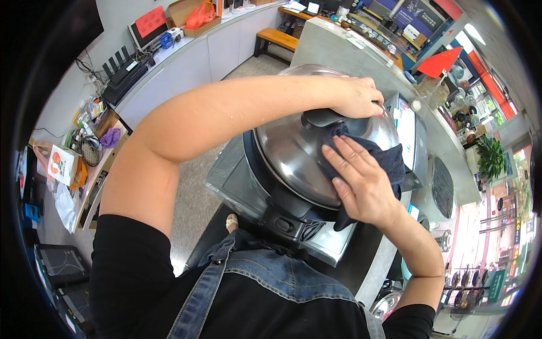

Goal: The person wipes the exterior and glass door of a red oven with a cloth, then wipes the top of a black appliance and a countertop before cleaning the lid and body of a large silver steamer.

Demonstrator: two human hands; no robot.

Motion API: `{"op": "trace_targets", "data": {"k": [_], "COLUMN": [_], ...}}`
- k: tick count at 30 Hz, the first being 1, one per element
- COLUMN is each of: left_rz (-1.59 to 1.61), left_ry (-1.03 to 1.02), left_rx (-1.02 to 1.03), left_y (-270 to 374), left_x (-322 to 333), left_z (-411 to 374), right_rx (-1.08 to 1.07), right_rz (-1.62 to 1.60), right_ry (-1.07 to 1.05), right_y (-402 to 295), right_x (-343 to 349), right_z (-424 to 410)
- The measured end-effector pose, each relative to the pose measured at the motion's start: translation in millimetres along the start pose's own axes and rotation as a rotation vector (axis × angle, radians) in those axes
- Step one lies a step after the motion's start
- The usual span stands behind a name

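A large round cooker with a domed stainless-steel lid (292, 156) stands before me on a box-like base wrapped in clear plastic (228, 178). My right hand (360, 182) lies with extended fingers on a dark navy cloth (387, 163), pressing it against the right side of the lid. One end of the cloth bunches near the black lid handle (324, 118); another hangs past the rim. My left arm reaches across the lid, and my left hand (360, 96) is curled beside the handle. What its fingertips grip is hidden.
A black latch (283, 224) juts from the cooker's front. Beside it on the right stands a printed carton (408, 135). A grey counter (338, 46) curves around the far side. Cabinets and a router (127, 72) line the left wall; bags (63, 165) crowd a shelf.
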State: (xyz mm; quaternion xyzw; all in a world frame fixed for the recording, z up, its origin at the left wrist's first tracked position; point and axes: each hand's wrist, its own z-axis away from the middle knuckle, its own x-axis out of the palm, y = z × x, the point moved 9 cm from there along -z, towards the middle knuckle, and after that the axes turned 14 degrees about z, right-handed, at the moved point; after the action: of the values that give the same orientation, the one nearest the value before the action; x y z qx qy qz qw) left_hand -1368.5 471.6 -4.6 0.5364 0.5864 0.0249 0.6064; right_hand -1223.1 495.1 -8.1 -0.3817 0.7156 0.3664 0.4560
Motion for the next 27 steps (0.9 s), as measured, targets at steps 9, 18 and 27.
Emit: {"op": "trace_targets", "data": {"k": [9, 18, 27], "left_rz": [-0.115, -0.154, -0.078], "left_ry": [-0.042, -0.045, -0.043], "left_rx": [-0.101, -0.038, 0.053], "left_y": [-3, 2, 3], "left_x": [1, -1, -2], "left_z": [0, 0, 8], "right_rx": [0.131, -0.039, -0.252], "right_rz": [0.138, 0.245, 0.050], "right_ry": [-0.077, -0.174, 0.047], "right_y": [-32, -61, -50], "right_x": [38, 60, 8], "right_z": [-72, -102, 23]}}
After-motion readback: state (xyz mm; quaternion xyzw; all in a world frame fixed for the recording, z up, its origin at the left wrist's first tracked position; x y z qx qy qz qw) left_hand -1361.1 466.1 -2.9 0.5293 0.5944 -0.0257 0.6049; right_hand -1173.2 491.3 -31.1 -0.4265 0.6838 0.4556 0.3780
